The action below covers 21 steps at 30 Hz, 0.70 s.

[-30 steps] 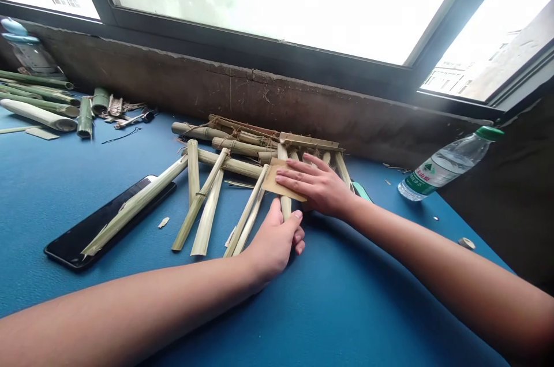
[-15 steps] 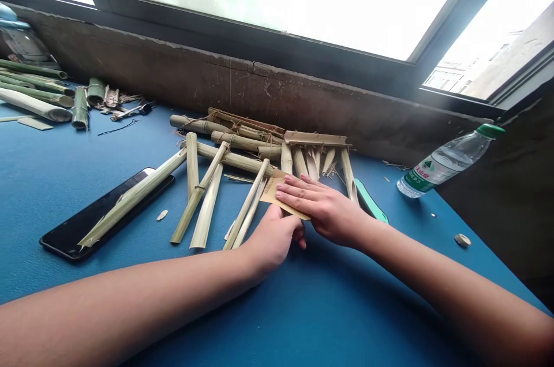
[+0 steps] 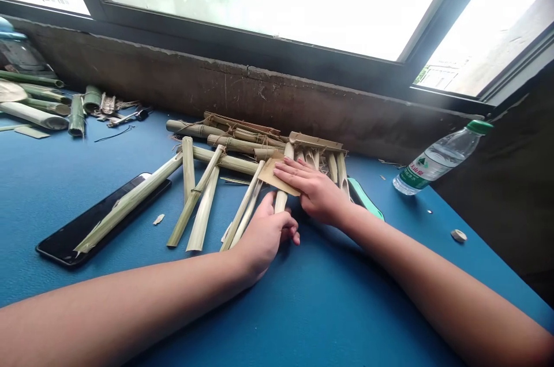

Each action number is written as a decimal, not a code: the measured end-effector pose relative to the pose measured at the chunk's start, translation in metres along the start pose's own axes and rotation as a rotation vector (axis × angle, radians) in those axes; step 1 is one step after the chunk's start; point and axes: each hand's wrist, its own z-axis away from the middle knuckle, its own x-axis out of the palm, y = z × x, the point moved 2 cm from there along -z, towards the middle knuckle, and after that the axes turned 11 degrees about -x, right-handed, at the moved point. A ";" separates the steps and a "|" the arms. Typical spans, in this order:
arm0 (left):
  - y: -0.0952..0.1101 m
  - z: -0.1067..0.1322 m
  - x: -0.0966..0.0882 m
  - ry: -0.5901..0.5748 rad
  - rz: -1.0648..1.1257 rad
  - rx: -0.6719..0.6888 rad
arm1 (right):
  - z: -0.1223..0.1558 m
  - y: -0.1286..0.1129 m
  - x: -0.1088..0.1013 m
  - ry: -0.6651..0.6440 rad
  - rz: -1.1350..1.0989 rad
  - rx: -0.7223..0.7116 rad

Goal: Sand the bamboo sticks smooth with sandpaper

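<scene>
My left hand (image 3: 268, 234) is closed around the lower end of a pale split bamboo strip (image 3: 280, 201). The strip slants up and away toward a bamboo frame (image 3: 234, 161), whose joints are tied with brown cord. Over the strip lies a tan piece of sandpaper (image 3: 270, 173), with faint print on its far side. My right hand (image 3: 320, 191) presses that paper onto the strip with its fingers laid flat; its thumb is hidden. Left of my hands, several bamboo strips (image 3: 203, 211) reach toward me from the frame's crossbar.
A black phone (image 3: 60, 243) lies under the leftmost bamboo strip. Right of my hands are a turquoise case (image 3: 367, 201), a tilted water bottle (image 3: 437, 162) and a small bamboo offcut (image 3: 459, 235). Cut bamboo tubes (image 3: 37, 114) lie at the far left, and a wall ledge (image 3: 194, 81) runs behind.
My right hand and the sandpaper have slid up the strip, away from me, uncovering its lower part above my left hand. The left hand keeps its grip. The view has shifted slightly.
</scene>
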 end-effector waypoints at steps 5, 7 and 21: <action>0.004 0.001 0.003 0.007 0.043 0.022 | 0.003 -0.022 0.003 0.002 -0.081 -0.162; 0.004 0.002 0.004 0.002 0.044 0.026 | 0.003 -0.016 0.002 0.012 -0.023 -0.167; 0.004 0.007 0.006 -0.086 0.051 -0.002 | 0.011 0.007 -0.005 0.106 0.110 0.007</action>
